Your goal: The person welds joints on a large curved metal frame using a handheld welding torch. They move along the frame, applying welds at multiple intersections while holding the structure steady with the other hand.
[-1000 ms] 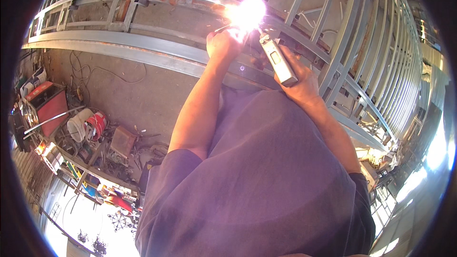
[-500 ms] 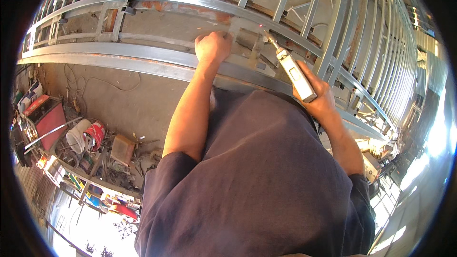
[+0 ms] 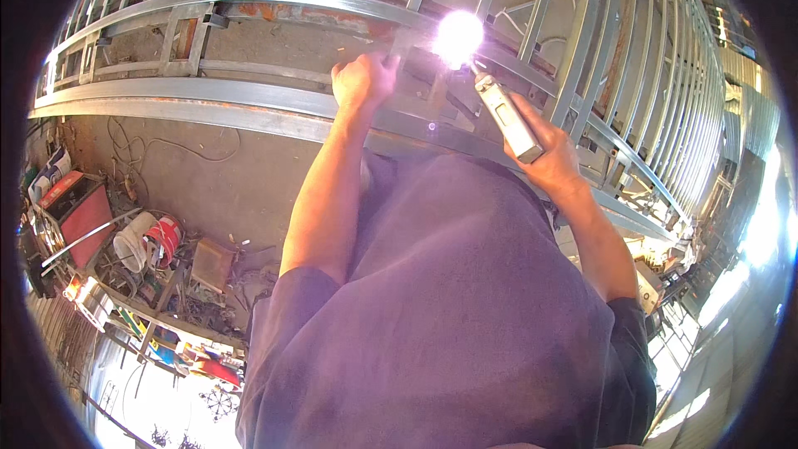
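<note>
My right hand (image 3: 549,150) is wrapped round the boxy silver body of a handheld welding torch (image 3: 509,119). The torch's thin nozzle points away and to the left, toward a metal frame (image 3: 332,0) of long rails and bars. A blinding white-violet weld flash (image 3: 459,37) burns just past the nozzle and hides the metal there. My left hand (image 3: 362,83) is closed at the frame, left of the flash, next to a short upright metal piece (image 3: 403,43). What its fingers hold, if anything, is hidden.
Close-set bars (image 3: 665,91) run along the right. To the lower left are a red box-shaped machine (image 3: 87,216), a red bucket (image 3: 164,237), a pale bucket (image 3: 131,241) and a brown box (image 3: 213,264) among scrap. A cable (image 3: 199,154) curves over the floor.
A bright weld flash has appeared at the torch tip, casting violet light on my shirt. Both hands and the torch sit slightly farther left in view.
</note>
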Demonstrator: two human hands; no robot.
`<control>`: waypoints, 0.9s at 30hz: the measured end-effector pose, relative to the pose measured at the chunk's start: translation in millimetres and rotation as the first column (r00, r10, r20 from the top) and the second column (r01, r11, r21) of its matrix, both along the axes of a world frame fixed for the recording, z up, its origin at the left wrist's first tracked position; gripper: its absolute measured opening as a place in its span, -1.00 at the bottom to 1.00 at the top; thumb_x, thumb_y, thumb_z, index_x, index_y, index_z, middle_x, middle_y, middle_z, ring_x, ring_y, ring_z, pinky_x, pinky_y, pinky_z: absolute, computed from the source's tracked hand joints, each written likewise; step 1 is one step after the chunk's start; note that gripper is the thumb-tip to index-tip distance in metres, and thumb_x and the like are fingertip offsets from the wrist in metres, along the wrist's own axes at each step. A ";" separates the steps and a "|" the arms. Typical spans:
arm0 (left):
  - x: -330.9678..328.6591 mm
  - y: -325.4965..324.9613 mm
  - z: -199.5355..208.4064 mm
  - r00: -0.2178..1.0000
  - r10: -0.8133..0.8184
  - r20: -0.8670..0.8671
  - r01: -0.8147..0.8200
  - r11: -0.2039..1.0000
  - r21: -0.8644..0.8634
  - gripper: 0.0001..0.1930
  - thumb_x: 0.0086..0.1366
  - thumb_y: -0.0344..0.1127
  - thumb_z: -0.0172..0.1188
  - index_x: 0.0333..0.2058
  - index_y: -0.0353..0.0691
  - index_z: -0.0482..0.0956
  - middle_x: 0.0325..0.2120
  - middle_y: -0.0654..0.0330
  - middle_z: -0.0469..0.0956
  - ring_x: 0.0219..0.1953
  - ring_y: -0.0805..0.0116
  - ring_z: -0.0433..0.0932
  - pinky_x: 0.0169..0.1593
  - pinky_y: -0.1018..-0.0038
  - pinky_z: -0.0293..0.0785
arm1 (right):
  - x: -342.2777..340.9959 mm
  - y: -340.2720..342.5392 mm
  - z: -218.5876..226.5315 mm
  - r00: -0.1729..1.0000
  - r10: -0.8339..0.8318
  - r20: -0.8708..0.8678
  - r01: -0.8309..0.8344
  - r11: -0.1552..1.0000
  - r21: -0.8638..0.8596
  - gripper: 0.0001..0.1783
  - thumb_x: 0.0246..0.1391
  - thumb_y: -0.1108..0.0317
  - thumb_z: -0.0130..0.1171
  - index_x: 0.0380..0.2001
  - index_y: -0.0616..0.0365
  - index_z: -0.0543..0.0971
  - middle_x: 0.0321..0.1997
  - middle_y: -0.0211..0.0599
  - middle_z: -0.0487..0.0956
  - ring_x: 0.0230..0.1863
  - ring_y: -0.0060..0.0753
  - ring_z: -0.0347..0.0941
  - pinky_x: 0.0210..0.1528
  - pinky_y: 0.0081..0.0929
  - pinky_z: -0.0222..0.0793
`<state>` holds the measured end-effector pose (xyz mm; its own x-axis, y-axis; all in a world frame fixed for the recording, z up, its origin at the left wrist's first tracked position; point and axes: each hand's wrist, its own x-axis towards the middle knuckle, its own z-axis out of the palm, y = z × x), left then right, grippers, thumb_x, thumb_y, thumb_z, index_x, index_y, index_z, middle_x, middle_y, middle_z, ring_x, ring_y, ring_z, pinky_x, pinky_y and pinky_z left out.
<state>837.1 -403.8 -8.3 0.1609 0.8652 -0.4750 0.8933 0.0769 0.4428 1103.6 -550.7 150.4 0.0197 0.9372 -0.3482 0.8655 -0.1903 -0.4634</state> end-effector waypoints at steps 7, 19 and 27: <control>0.1 -2.2 -2.1 1.000 0.003 0.003 -0.003 1.000 0.029 -0.50 0.47 0.22 0.05 -0.14 0.02 0.82 -0.27 0.02 0.78 -0.09 -0.07 0.74 0.28 0.04 0.33 | -6.5 -2.8 -2.5 0.998 -0.011 0.068 0.018 0.995 -0.102 0.03 -0.05 0.06 0.51 0.52 -0.50 0.30 0.13 -0.08 0.70 0.08 0.11 0.69 0.12 -0.06 0.63; -0.8 -0.3 -1.1 0.998 0.023 0.058 -0.024 1.000 0.004 -0.51 0.47 0.21 0.05 -0.16 0.01 0.83 -0.29 0.02 0.78 -0.10 -0.04 0.74 0.26 0.08 0.35 | -4.5 -4.2 -2.1 0.997 -0.024 0.071 0.029 0.998 -0.058 -0.01 0.00 0.07 0.50 0.52 -0.45 0.32 0.09 -0.09 0.72 0.04 0.13 0.70 0.09 -0.05 0.64; -3.4 -2.5 -3.2 0.999 -0.013 0.030 0.012 0.999 0.053 -0.49 0.46 0.22 0.06 -0.01 -0.02 0.77 -0.23 0.04 0.79 -0.07 -0.02 0.73 0.31 0.05 0.34 | -6.0 -2.3 5.6 0.996 -0.030 0.085 0.037 0.997 -0.074 -0.04 0.05 0.31 0.48 0.52 -0.37 0.33 0.10 -0.06 0.73 0.06 0.07 0.71 0.08 -0.09 0.66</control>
